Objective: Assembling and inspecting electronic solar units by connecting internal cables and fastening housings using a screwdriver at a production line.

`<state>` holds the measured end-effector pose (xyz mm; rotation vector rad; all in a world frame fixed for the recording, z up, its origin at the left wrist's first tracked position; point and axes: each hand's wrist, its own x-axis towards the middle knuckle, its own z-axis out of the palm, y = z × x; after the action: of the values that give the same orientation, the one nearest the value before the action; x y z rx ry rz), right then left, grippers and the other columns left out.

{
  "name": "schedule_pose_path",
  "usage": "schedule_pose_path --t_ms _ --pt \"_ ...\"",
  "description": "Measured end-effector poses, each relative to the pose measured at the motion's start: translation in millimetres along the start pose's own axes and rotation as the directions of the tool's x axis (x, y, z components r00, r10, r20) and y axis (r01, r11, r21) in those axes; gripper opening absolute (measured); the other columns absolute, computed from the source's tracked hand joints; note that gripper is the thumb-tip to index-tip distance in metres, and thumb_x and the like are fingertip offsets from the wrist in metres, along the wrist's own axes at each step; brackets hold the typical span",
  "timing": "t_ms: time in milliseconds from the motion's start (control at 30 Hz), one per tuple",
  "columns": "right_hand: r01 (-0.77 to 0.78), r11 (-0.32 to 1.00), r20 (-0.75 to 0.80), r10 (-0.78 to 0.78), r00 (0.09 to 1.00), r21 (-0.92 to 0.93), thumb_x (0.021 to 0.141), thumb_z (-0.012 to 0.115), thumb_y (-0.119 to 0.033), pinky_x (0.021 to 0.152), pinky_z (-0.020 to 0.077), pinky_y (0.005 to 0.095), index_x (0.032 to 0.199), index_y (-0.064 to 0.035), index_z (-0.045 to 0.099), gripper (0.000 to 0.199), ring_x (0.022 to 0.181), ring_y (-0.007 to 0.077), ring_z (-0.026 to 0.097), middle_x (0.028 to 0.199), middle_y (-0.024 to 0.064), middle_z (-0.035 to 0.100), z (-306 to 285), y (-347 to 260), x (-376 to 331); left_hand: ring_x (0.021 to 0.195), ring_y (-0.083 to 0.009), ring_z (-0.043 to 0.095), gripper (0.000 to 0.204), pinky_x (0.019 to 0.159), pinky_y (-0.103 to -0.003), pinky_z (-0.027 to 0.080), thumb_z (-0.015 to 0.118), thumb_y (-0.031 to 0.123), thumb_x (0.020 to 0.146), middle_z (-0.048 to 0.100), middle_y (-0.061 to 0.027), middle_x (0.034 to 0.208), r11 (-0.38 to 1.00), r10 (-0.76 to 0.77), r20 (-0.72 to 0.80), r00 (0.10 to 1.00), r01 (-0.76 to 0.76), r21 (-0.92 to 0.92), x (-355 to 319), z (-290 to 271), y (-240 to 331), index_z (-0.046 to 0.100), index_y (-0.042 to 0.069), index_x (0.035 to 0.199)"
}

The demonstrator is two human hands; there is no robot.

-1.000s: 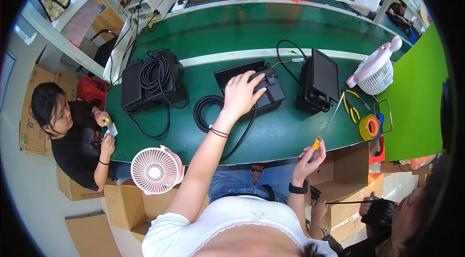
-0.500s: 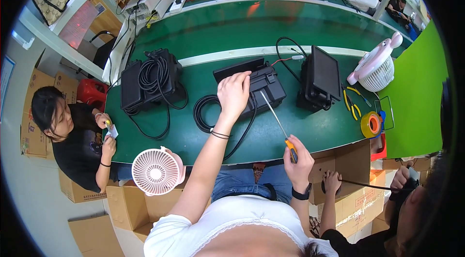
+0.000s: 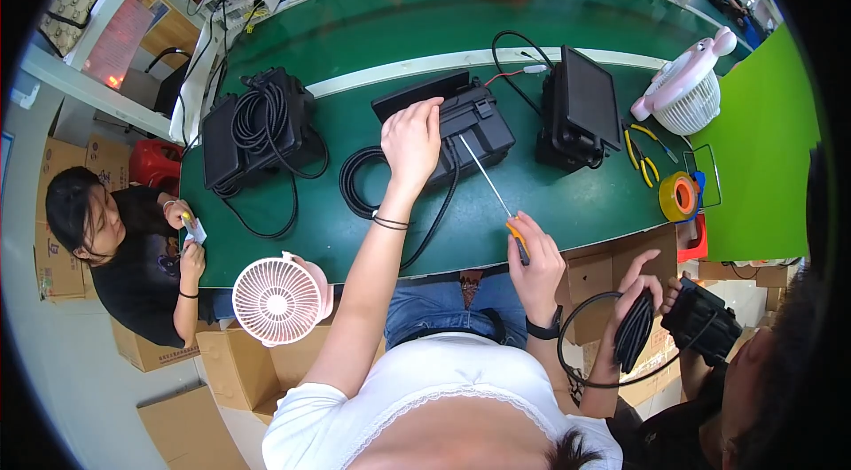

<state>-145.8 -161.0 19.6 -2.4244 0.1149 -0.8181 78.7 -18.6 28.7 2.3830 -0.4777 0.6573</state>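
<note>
While the green table (image 3: 576, 200) spans the scene, the black case (image 3: 486, 123) sits at its near middle. The left hand (image 3: 410, 147) lies over the case's left part, whether gripping I cannot tell; the right hand (image 3: 541, 271) grips a screwdriver (image 3: 512, 230), its tip at the case's near side. Screwdriver work on the case seems in hand, apparently calling next for a steady tip.

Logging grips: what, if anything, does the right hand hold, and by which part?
The right hand holds a metal-shafted screwdriver by its orange-and-black handle.
</note>
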Motion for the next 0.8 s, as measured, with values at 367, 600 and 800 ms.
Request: schedule_pose_path --t_ms 367,600,800 --pt "-0.035 0.999 0.0 0.035 0.999 0.001 0.081 0.071 0.003 0.076 0.0542 0.0324 0.111 -0.0095 0.07 0.032 0.086 0.0242 0.068 0.118 0.0078 0.07 9.0 -4.9 -8.4 0.092 -0.0259 0.068 0.021 0.09 -0.039 0.049 0.055 0.023 0.097 0.073 -0.005 0.098 1.0 0.007 -0.011 1.0 -0.007 0.001 -2.2 0.3 -1.0 0.074 0.016 0.103" --pt "0.075 0.983 -0.082 -0.089 0.993 -0.167 0.08 0.072 0.002 0.069 0.0532 0.0306 0.104 -0.0101 0.072 0.027 0.079 0.0213 0.066 0.114 0.0048 0.071 16.2 -8.6 -10.0 0.093 -0.0261 0.067 0.022 0.091 -0.039 0.049 0.054 0.024 0.098 0.073 -0.005 0.099 1.0 0.001 0.005 1.0 -0.001 0.014 -1.0 1.3 -2.2 0.073 0.016 0.105" --pt "-0.022 1.0 -0.071 0.021 0.997 -0.013 0.08 0.071 0.002 0.073 0.0538 0.033 0.104 -0.0089 0.072 0.026 0.082 0.0238 0.067 0.113 0.007 0.071 13.6 -12.8 -8.3 0.095 -0.0267 0.067 0.022 0.091 -0.039 0.048 0.054 0.024 0.098 0.072 -0.0055 0.1 1.0 0.012 0.002 1.0 -0.012 0.008 -1.4 -0.9 -1.6 0.073 0.016 0.105"
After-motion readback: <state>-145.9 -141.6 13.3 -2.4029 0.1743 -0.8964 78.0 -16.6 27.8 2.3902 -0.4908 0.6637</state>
